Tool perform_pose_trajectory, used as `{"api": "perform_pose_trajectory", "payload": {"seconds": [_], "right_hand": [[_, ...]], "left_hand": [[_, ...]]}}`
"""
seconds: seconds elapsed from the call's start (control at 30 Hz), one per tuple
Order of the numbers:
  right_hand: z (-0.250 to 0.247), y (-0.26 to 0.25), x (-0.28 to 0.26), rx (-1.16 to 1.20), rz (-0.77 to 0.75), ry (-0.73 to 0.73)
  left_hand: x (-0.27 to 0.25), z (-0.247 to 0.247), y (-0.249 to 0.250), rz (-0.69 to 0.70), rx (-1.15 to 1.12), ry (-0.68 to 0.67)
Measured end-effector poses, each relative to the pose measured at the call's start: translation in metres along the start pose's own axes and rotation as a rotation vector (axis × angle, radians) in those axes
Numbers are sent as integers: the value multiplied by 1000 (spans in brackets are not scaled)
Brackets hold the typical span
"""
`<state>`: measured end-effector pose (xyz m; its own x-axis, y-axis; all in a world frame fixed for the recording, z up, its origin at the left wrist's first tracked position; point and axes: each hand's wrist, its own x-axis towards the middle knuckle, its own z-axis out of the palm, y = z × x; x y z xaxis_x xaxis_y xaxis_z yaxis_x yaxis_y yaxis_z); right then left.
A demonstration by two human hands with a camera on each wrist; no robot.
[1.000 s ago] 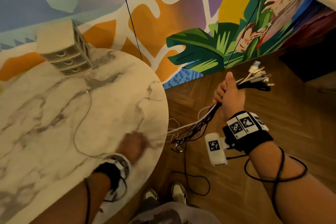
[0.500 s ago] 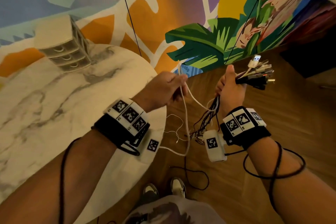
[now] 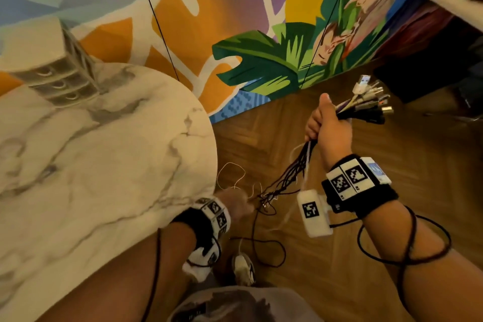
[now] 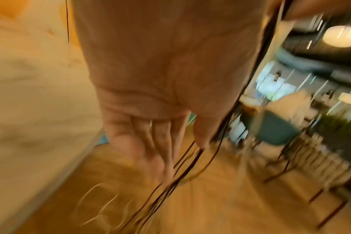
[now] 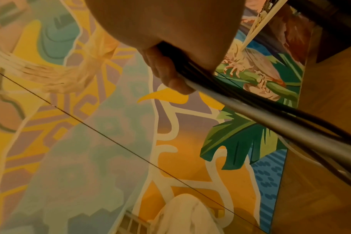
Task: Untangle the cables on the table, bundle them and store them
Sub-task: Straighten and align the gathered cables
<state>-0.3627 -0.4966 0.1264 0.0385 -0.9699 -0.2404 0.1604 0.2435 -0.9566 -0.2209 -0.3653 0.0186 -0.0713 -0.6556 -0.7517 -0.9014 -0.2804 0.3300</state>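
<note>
My right hand [image 3: 328,127] is raised over the floor and grips a bundle of cables [image 3: 292,175]. Its plug ends [image 3: 368,100] fan out above the thumb. The strands, dark and white, hang down and left into a tangle. My left hand [image 3: 237,205] is low beside the table edge, at that tangle. In the blurred left wrist view the dark cables [image 4: 182,167] run between the thumb and the nearly straight fingers [image 4: 160,142], pinched there. In the right wrist view the curled fingers [image 5: 166,71] wrap the thick bundle [image 5: 250,107].
A round marble table [image 3: 104,165] fills the left, with a small drawer unit [image 3: 52,68] at its far edge. Thin white wire [image 3: 230,172] and a black cable [image 3: 274,251] trail onto the wooden floor near my shoe [image 3: 243,266]. A painted wall stands behind.
My left hand has dropped from beside the right hand, where it held a white cable, down to the tangle by the table edge. The right hand has stayed almost still with its bundle.
</note>
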Motion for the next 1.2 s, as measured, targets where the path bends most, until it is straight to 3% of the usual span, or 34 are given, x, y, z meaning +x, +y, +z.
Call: {"api": "perform_pose_trajectory", "payload": {"seconds": [0.07,0.13,0.2,0.3,0.4,0.53,0.67,0.73,0.77,0.83,0.97,1.1,1.2], "right_hand": [[4,-1,-9,-16,-3,-76],[7,-7,-19,-177,-21,-156],[8,-19,-25,-309,-16,-210],[8,-41,-28,-430,-26,-295],[11,-55,-30,-496,-97,-317],[13,-62,-26,-326,-259,-397],[9,-32,-22,-134,-130,-651],[7,1,-26,-236,-103,-727],[7,16,-26,-337,-80,-704],[4,44,-25,-502,-54,-608],[-13,90,-8,-687,72,-421],[-38,131,1,-856,298,-336],[-44,137,-3,-895,364,-275]], "left_hand": [[-10,-39,27,206,-252,286],[-25,-82,55,496,-560,465],[-35,-111,73,643,-668,436],[-43,-130,86,704,-764,301],[-47,-128,104,836,-1102,213],[-46,-124,121,667,-1058,446],[-56,-135,117,580,-1271,472],[-63,-145,110,606,-1350,421],[-66,-150,107,624,-1333,425],[-75,-160,103,602,-1163,556],[-101,-186,96,478,-569,899],[-136,-214,86,531,-78,1158],[-149,-225,78,550,179,1209]]}}
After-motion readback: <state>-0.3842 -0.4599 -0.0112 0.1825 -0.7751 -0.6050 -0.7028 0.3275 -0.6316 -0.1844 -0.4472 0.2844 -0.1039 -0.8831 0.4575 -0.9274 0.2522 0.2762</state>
